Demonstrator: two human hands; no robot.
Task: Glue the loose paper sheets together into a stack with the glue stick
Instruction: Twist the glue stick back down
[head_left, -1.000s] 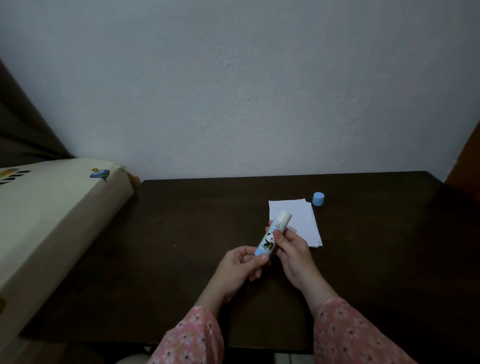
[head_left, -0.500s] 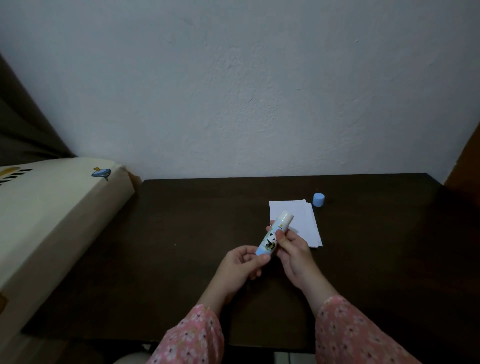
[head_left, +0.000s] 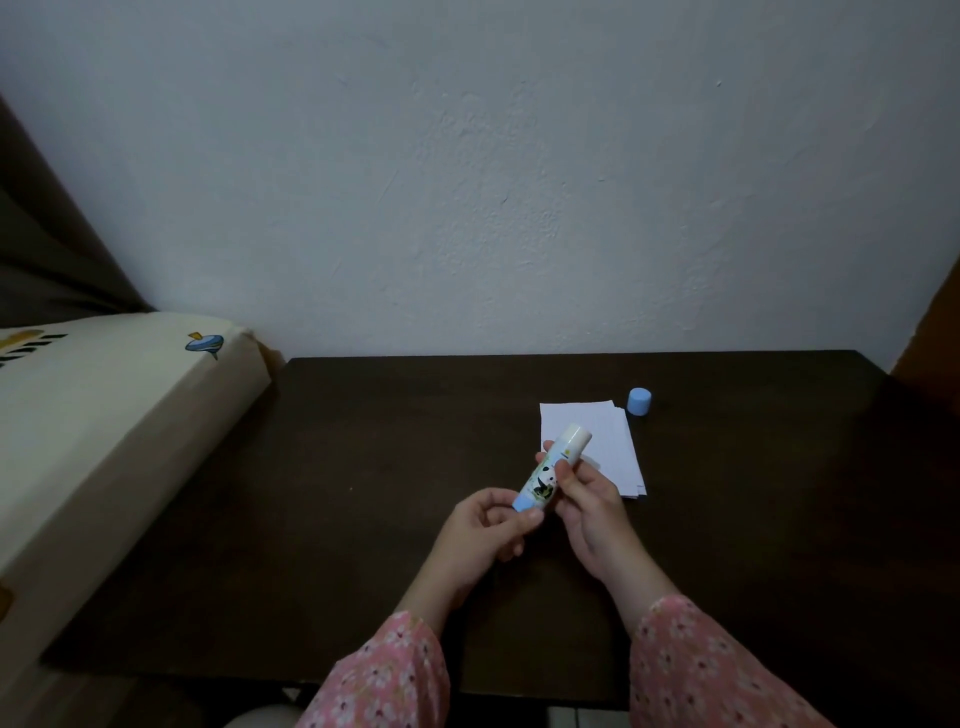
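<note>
your right hand (head_left: 587, 499) is curled around the middle of the glue stick (head_left: 551, 467), thumb laid across the panda label on the near side and the fingers wrapped behind the tube, so only their tips show past its left edge. your left hand (head_left: 485, 530) pinches the blue base of the same stick between thumb and fingertips, the remaining fingers folded loosely under the palm. the stick is tilted, its blue base low and toward you, its open white end pointing up and away to the right. the white end is bare, with no cap on it; you cannot tell from here how far the glue itself stands out.

the paper sheets (head_left: 605, 441) lie flat on the dark table (head_left: 363, 493) just behind your right hand, partly covered by the stick's upper end and your knuckles. their edges are slightly fanned at the near right corner, so several layers show. neither hand touches the paper as far as the view shows. the blue cap (head_left: 639, 401) stands on the table just beside the far right corner of the sheets, apart from both hands.

both your sleeves (head_left: 691, 670) are pink with a small flower print. a cream cushion (head_left: 104, 415) with a small printed motif lies against the table's left edge, below the pale wall (head_left: 519, 182).
</note>
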